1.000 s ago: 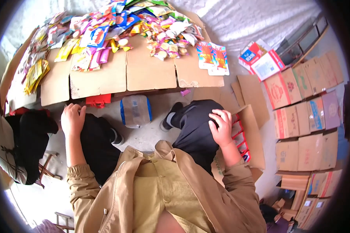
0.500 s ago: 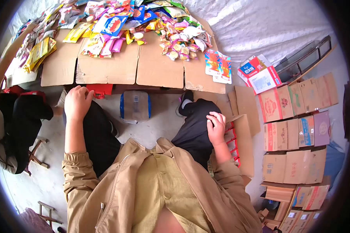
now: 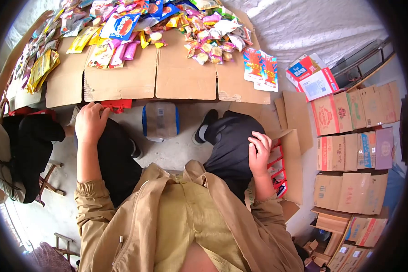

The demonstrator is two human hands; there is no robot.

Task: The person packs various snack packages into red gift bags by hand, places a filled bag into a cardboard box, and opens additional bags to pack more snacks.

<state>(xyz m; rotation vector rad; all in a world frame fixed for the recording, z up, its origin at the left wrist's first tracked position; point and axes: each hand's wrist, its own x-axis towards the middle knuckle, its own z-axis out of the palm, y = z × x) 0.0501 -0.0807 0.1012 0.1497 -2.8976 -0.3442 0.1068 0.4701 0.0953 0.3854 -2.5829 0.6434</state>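
My left hand [image 3: 91, 121] rests on my left knee just under the near edge of the cardboard-covered table [image 3: 186, 79]. Its fingers lie flat over the knee and hold nothing. My right hand [image 3: 259, 153] lies at the outer side of my right thigh [image 3: 229, 140], fingers slightly bent and apart, with nothing in them. On the cardboard in front of me lie a heap of small wrapped snacks [image 3: 211, 43], yellow packets [image 3: 84, 40] and a blue packet [image 3: 123, 27]. Two red-and-blue packets [image 3: 260, 70] sit at the right corner.
At the left, another person's arm [image 3: 25, 43] reaches along the heap. A blue-edged clear package [image 3: 160, 121] stands on the floor under the table. Beside my right leg is an open carton [image 3: 292, 163] with red items. Flattened boxes [image 3: 335, 152] line the right side.
The whole view has shifted slightly. My right foot and knee have moved a little. The other person's arm now extends farther along the heap. My hands stay on my legs, without anything in them.
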